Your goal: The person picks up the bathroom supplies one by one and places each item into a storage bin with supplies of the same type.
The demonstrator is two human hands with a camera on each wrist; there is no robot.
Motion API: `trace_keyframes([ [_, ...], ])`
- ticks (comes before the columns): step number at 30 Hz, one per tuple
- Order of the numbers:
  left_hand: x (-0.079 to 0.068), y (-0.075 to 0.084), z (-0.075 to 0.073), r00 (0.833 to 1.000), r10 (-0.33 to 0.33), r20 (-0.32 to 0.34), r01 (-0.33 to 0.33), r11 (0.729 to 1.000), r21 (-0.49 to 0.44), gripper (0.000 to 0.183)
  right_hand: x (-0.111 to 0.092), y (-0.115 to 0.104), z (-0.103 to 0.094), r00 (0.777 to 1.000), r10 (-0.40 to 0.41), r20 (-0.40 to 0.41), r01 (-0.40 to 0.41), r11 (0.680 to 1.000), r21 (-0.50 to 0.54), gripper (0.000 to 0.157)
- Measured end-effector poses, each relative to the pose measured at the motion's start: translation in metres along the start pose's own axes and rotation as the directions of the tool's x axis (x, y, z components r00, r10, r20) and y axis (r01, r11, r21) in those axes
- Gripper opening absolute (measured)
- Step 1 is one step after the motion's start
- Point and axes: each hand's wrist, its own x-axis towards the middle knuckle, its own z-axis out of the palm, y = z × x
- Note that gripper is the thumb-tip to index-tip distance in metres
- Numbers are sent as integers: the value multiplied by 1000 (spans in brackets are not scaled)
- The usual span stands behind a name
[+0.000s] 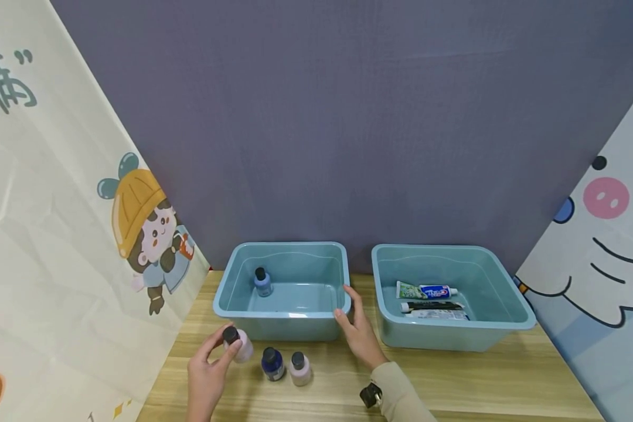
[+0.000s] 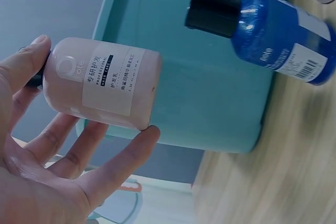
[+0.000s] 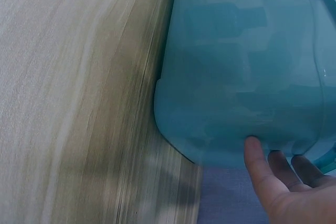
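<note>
My left hand (image 1: 208, 366) pinches a pale pink bottle (image 2: 113, 80) by its black cap, in front of the left blue bin (image 1: 282, 328). The bottle hangs tilted above the table, its printed label visible in the left wrist view. My right hand (image 1: 360, 334) rests fairly straight fingers and thumb against the right front corner of that bin. In the right wrist view its fingertips touch the outer wall. A dark blue bottle (image 1: 272, 364) and another pink bottle (image 1: 300, 369) stand upright on the table between the hands. Inside the left bin stands a lighter blue bottle (image 1: 263, 283).
A second blue bin (image 1: 432, 335) stands to the right, with several toothpaste-like tubes (image 1: 426, 291) lying in it. Behind both bins rises a grey-purple panel (image 1: 316, 129). Printed sheets flank the wooden table (image 1: 453, 381) on both sides.
</note>
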Motion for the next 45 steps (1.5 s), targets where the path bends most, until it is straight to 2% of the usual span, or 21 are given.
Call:
trace_keyframes([
  [7, 8, 13, -1, 1000, 5, 10, -4, 999, -32, 39, -1, -2, 0, 1000, -5, -9, 5, 1000, 10, 64],
  [16, 16, 25, -2, 999, 15, 29, -16, 1000, 2, 40, -1, -1, 0, 1000, 8, -2, -8, 1000, 11, 65],
  [22, 22, 30, -1, 998, 44, 52, -44, 999, 4, 40, -1, -1, 0, 1000, 9, 5, -9, 1000, 21, 66],
  [30, 31, 39, 1, 993, 104, 49, -104, 995, -14, 41, 0, -1, 0, 1000, 5, 8, -5, 1000, 22, 64],
  [45, 46, 51, 2, 987, 157, 42, -155, 987, -50, 41, -1, -3, 0, 1000, -5, 4, 5, 1000, 7, 66],
])
